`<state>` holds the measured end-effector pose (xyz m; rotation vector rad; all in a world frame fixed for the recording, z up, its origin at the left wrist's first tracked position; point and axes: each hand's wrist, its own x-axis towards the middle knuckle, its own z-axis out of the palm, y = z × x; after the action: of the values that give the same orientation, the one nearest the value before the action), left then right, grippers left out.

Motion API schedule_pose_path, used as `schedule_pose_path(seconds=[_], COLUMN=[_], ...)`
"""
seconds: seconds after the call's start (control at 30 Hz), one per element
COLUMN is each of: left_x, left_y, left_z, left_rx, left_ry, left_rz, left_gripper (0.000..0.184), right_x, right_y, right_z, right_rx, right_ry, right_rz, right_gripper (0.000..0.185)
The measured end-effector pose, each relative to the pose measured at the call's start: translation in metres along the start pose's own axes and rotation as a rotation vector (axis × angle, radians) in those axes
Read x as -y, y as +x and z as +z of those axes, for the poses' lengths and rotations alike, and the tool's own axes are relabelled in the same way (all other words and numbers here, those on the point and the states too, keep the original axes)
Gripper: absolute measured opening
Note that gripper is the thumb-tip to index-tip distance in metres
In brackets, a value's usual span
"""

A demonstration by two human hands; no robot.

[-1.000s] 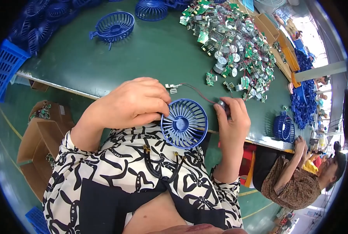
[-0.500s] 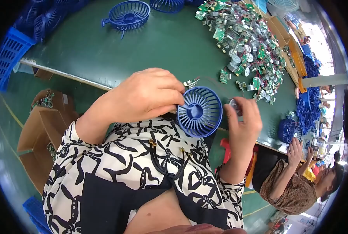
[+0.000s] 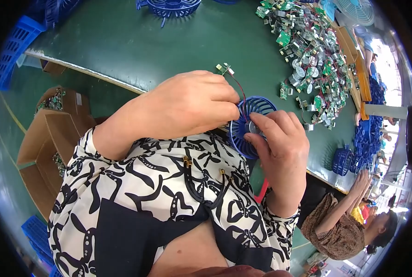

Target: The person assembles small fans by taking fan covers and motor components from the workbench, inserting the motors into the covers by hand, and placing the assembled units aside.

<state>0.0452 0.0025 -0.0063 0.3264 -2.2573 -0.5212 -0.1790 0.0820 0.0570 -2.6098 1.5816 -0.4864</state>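
My left hand [image 3: 187,104] grips the left rim of a round blue slatted basket-like part [image 3: 237,135], held at the table's front edge. With thumb and fingers closed, my right hand [image 3: 282,143] holds a small round silver motor [image 3: 253,128] inside that blue part, near its centre. A red and dark wire [image 3: 241,92] runs from the motor up past my left fingertips to a small circuit board [image 3: 225,69] over the green table. My right fingers partly cover the motor and the right side of the blue part.
A large heap of circuit boards with motors [image 3: 312,64] lies at the right on the green table [image 3: 169,46]. Another blue part [image 3: 173,7] is at the far edge. Cardboard boxes [image 3: 49,161] stand on the floor at left. A co-worker [image 3: 342,226] sits at right beside blue baskets [image 3: 342,160].
My right hand has moved left with the motor, from beside the blue part to inside it. The view has shifted, and the co-worker's hands have come together.
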Motion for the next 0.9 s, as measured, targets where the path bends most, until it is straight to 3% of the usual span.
schedule_pose_path(seconds=[0.53,0.77,0.9], left_x=[0.001,0.001,-0.008], left_y=[0.001,0.002,0.006], left_z=[0.000,0.000,-0.006], left_rx=[0.001,0.011,0.050], left_ry=[-0.010,0.013,0.087], left_rz=[-0.009,-0.027,-0.052], left_gripper=[0.024,0.021,0.021], right_x=[0.005,-0.008,-0.011], right_y=[-0.001,-0.039,-0.043], right_z=[-0.004,0.025,0.037], right_rx=[0.043,-0.136,-0.212], right_ry=[0.012,0.059,0.005], right_rz=[0.069,-0.145,-0.184], right_gripper=[0.037,0.062,0.060])
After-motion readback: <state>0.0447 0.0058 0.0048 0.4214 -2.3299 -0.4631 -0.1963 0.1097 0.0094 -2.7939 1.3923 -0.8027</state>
